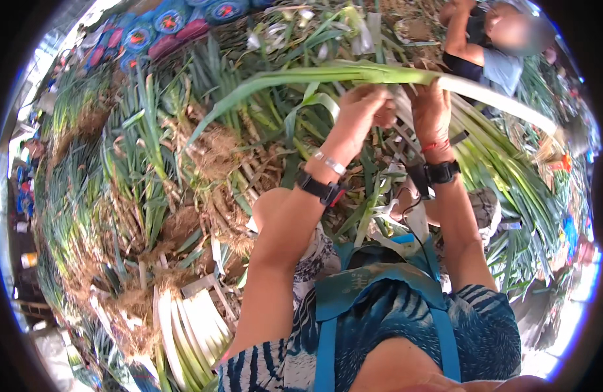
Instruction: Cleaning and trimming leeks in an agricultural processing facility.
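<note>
Right hand (433, 114): fingers closed around a long leek (373, 73), grasping it at the lower part of the green, close to the white shank. Left hand (367, 108): fingers curled, just below the green part of the same leek; from where I stand I cannot tell whether they grip a leaf. The leek is raised above the heaps, lying crosswise, its leaf tips drooping to the person's left and its white end reaching right.

Wrists: a metal bracelet (329, 162) and a black strap (319, 188) on the left; a red cord (436, 145) and a black band (442, 172) on the right. The person wears a blue apron (353, 294) over a patterned shirt (484, 326).

Right of the right forearm, a pile of cleaned leeks (504, 166) fans out, green leaves toward its near edge. To the left, a broad heap of leeks with roots (216, 153) covers the ground, brown root clumps showing. At that heap's near edge lies a bundle of white-stemmed leeks (190, 333). Along its far edge stand blue round-ended bundles (168, 21). Beyond the pile, far right, a co-worker (501, 68) has an arm bent upward.
</note>
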`<state>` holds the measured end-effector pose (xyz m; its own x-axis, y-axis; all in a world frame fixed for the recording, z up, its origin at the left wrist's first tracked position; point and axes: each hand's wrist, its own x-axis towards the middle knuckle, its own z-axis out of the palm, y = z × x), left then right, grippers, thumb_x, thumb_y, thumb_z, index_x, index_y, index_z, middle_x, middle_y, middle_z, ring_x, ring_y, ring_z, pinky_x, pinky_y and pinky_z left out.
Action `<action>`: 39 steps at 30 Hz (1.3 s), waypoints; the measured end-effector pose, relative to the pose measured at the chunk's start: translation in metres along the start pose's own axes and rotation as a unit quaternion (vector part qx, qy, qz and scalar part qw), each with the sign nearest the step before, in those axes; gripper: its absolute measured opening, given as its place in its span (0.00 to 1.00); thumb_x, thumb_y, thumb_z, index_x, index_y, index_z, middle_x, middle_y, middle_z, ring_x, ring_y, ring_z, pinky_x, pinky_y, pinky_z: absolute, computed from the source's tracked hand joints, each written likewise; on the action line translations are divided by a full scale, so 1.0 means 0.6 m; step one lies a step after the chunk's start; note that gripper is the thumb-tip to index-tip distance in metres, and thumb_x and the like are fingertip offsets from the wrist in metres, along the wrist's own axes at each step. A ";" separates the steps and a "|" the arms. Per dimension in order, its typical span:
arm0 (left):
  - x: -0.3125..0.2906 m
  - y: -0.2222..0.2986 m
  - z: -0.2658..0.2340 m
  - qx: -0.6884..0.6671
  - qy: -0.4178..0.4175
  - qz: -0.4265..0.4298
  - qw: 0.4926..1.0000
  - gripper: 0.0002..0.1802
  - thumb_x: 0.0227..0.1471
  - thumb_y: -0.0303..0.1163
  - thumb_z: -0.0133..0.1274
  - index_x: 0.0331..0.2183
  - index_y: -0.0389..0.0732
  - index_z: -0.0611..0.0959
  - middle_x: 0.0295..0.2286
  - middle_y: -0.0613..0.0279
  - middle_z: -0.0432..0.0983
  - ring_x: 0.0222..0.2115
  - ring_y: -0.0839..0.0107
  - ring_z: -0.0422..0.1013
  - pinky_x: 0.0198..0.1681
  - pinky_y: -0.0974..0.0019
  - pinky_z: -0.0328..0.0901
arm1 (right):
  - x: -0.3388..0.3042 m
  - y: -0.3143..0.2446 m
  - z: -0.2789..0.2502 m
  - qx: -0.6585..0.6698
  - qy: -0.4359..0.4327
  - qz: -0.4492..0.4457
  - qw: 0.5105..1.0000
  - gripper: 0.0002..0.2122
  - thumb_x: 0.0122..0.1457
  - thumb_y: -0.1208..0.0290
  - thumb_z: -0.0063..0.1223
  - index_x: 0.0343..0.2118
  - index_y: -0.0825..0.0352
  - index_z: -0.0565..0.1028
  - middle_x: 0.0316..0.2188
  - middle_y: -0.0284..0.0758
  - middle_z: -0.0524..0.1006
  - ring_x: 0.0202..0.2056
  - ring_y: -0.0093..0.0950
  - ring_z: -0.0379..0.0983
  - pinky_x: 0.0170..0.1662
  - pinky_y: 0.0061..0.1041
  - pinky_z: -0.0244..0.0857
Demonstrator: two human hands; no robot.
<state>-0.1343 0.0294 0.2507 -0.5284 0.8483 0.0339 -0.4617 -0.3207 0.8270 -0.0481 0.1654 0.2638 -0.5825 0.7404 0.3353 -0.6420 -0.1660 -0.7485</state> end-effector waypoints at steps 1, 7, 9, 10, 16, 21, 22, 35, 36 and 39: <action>0.004 -0.002 0.004 0.035 0.067 0.079 0.994 0.11 0.56 0.32 0.51 0.38 0.35 0.77 0.31 0.57 0.77 0.21 0.70 0.73 0.26 0.68 0.71 | 0.027 -0.024 -0.011 0.003 -0.030 -0.047 0.998 0.13 0.64 0.63 0.44 0.45 0.67 0.66 0.45 0.41 0.73 0.47 0.36 0.71 0.52 0.38 0.64; 0.008 0.040 0.010 0.424 0.073 0.406 0.806 0.30 0.42 0.31 0.63 0.48 0.39 0.71 0.43 0.55 0.70 0.45 0.64 0.65 0.50 0.59 0.60 | 0.032 -0.108 0.037 -0.023 -0.036 -0.154 0.987 0.14 0.62 0.57 0.46 0.37 0.65 0.66 0.24 0.32 0.69 0.21 0.23 0.66 0.24 0.26 0.64; 0.002 0.029 0.033 0.350 -0.104 0.220 0.905 0.33 0.43 0.34 0.64 0.50 0.39 0.70 0.40 0.59 0.72 0.44 0.69 0.67 0.49 0.64 0.62 | 0.007 -0.121 0.052 0.061 -0.051 -0.062 0.995 0.12 0.60 0.61 0.50 0.37 0.63 0.66 0.25 0.32 0.69 0.22 0.22 0.66 0.24 0.22 0.63; -0.012 0.021 0.049 0.304 -0.164 0.087 0.934 0.33 0.43 0.36 0.64 0.50 0.38 0.69 0.38 0.61 0.73 0.43 0.72 0.68 0.49 0.68 0.62 | -0.001 -0.111 0.056 0.071 -0.038 -0.031 0.996 0.11 0.60 0.62 0.51 0.38 0.63 0.66 0.25 0.31 0.69 0.23 0.22 0.66 0.24 0.21 0.63; -0.020 -0.011 0.030 0.242 -0.134 0.094 0.956 0.26 0.48 0.31 0.60 0.48 0.37 0.70 0.32 0.68 0.71 0.29 0.81 0.68 0.32 0.75 0.65 | 0.000 -0.100 0.078 -0.008 -0.249 -0.043 0.967 0.21 0.62 0.63 0.49 0.55 0.63 0.61 0.37 0.35 0.73 0.35 0.25 0.71 0.39 0.26 0.66; -0.028 0.005 0.033 0.184 -0.121 0.073 0.973 0.25 0.49 0.31 0.60 0.47 0.37 0.70 0.32 0.71 0.71 0.28 0.80 0.68 0.30 0.77 0.65 | -0.021 -0.075 0.057 -0.124 -0.300 0.107 0.940 0.24 0.60 0.62 0.51 0.54 0.69 0.60 0.41 0.37 0.73 0.45 0.28 0.72 0.48 0.29 0.66; -0.032 0.008 0.042 0.187 -0.106 0.086 0.973 0.25 0.49 0.33 0.61 0.46 0.37 0.70 0.32 0.70 0.71 0.29 0.80 0.68 0.31 0.76 0.66 | -0.020 -0.064 0.058 -0.101 -0.273 0.085 0.953 0.22 0.61 0.60 0.50 0.51 0.69 0.62 0.37 0.37 0.75 0.42 0.27 0.73 0.45 0.27 0.68; 0.004 -0.029 -0.005 0.165 -0.247 -0.157 0.942 0.26 0.46 0.33 0.63 0.46 0.34 0.76 0.36 0.66 0.76 0.35 0.79 0.70 0.41 0.73 0.64 | 0.041 -0.269 -0.015 0.124 -0.149 -0.045 0.980 0.18 0.58 0.59 0.52 0.46 0.62 0.65 0.24 0.25 0.62 0.22 0.18 0.60 0.24 0.19 0.60; -0.001 -0.021 0.002 0.201 -0.275 -0.163 0.926 0.25 0.47 0.31 0.62 0.47 0.33 0.76 0.38 0.66 0.76 0.36 0.78 0.70 0.43 0.72 0.64 | 0.044 -0.284 -0.032 0.120 -0.144 -0.062 0.980 0.18 0.58 0.59 0.52 0.47 0.62 0.65 0.23 0.25 0.61 0.22 0.17 0.60 0.23 0.18 0.59; -0.012 -0.019 0.009 0.279 -0.326 -0.189 0.883 0.21 0.49 0.29 0.60 0.46 0.33 0.76 0.39 0.66 0.76 0.39 0.77 0.69 0.44 0.71 0.64 | 0.048 -0.331 -0.073 0.100 -0.092 -0.099 0.986 0.18 0.59 0.59 0.51 0.48 0.62 0.65 0.24 0.26 0.61 0.22 0.18 0.60 0.23 0.19 0.58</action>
<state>-0.1215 0.0290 0.2441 0.1943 0.9712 -0.1378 0.0014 0.1402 0.9901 0.0844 0.2483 0.3971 -0.5048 0.6429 0.5761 -0.8268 -0.1682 -0.5368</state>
